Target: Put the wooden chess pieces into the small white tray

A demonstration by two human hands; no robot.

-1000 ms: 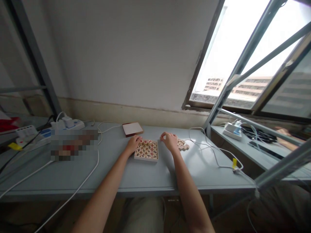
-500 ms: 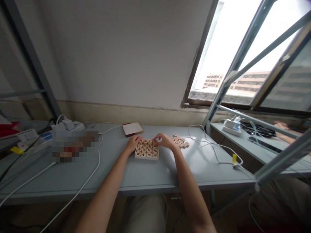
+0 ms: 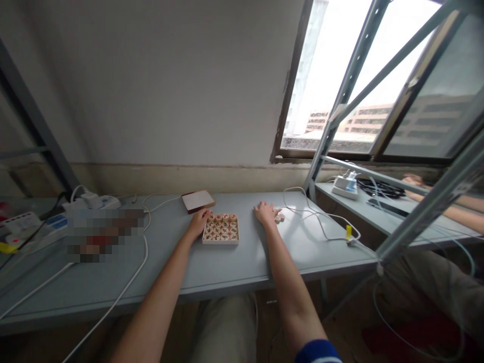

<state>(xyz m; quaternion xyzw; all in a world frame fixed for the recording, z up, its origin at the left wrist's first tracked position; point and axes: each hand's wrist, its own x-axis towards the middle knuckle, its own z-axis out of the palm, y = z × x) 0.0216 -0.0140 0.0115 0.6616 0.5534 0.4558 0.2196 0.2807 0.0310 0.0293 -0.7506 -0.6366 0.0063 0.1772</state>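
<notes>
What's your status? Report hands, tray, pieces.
Left hand steadies tray of Chinese chess pieces. Right hand flat over loose pieces. White cable lies beyond.

Loose round wooden game pieces (image 3: pixel 280 217) mostly hidden under the right hand (image 3: pixel 266 213); count unclear. Characters on the round discs in the shallow square wooden box (image 3: pixel 221 229) too small to read. Left hand (image 3: pixel 198 222) covers the box's left edge; grip unclear. A pixelated patch (image 3: pixel 102 234) blurs something on the grey table (image 3: pixel 227 262). Another person's forearm (image 3: pixel 465 201) cut off at the right edge.
</notes>
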